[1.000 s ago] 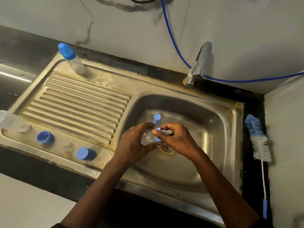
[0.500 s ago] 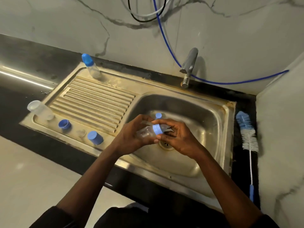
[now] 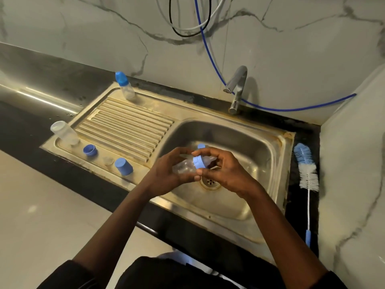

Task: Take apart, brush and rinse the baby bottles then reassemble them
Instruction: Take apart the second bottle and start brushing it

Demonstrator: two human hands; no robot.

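Over the sink basin (image 3: 266, 155) my left hand (image 3: 166, 174) grips the clear body of a baby bottle (image 3: 184, 166) lying sideways. My right hand (image 3: 223, 170) pinches the bottle's blue collar ring (image 3: 198, 161), with the clear nipple pointing right under my fingers. A small blue part (image 3: 201, 146) lies in the basin behind my hands. On the drainboard stand an open clear bottle (image 3: 63, 132), a blue ring (image 3: 90, 150), a clear nipple (image 3: 108, 161) and a blue cap (image 3: 124, 166). A capped bottle (image 3: 124, 86) stands at the drainboard's far corner.
The tap (image 3: 236, 88) rises behind the basin with no water running. A blue-and-white bottle brush (image 3: 307, 174) lies on the dark counter right of the sink, by the side wall. A blue hose (image 3: 208, 53) and cables hang on the marble wall. The drain (image 3: 210, 182) sits under my hands.
The camera has pulled back and up. The blue ring now shows plainly between my right fingers; both hands stay over the drain holding the same bottle.
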